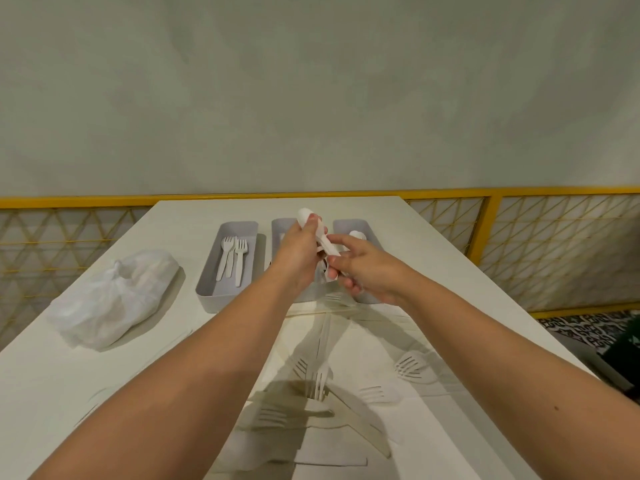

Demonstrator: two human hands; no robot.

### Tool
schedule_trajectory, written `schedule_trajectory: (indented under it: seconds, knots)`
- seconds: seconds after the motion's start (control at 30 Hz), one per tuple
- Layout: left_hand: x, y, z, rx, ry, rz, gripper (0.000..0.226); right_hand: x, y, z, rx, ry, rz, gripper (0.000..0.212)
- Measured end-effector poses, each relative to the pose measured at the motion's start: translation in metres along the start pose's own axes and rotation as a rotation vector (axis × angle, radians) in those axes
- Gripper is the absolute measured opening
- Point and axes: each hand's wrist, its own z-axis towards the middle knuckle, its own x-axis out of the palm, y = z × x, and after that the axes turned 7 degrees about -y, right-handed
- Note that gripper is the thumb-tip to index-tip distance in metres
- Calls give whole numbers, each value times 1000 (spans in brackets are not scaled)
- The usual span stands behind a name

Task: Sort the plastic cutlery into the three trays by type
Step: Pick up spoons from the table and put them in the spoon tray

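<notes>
Sorting looks barely begun: three forks [231, 258] lie in the left tray [207, 292], and one spoon [356, 234] in the right tray [346, 224]. Above the middle tray [278, 225], the left hand [298, 252] has its fingers clamped on a bundle [325, 244]. The right hand [367, 270] pinches the bundle's lower end. Much loose cutlery [318, 375] remains on the table [104, 393].

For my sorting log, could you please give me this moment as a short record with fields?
left hand: grips a cutlery bundle above the trays, with a spoon bowl on top
right hand: pinches a piece of that bundle
left tray: three forks
middle tray: mostly hidden behind the hands
right tray: one spoon shows
loose forks: unsorted on the table, near the person
plastic bag: left of the trays
</notes>
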Motion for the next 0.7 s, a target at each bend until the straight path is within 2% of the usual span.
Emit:
schedule_trajectory:
  seconds: [0.1,0.2,0.3,0.43,0.6,0.7]
  knots:
    - [2,15,8,100,113,443,35,-20,-4,18,3,-138,-38,23]
    - [-1,33,10,313,288,995,45,-42,-15,43,49,-314,-245,26]
    - [-2,45,12,463,432,1415,54,-48,-30,65,125,-360,-458,32]
    - [-5,50,13,503,463,1570,47,-35,-40,78,120,-373,-610,41]
    - [-10,58,18,507,436,1539,44,-28,-55,90,106,-430,-725,39]
    - [-12,61,23,501,449,1532,46,-31,-58,89,134,-375,-813,39]
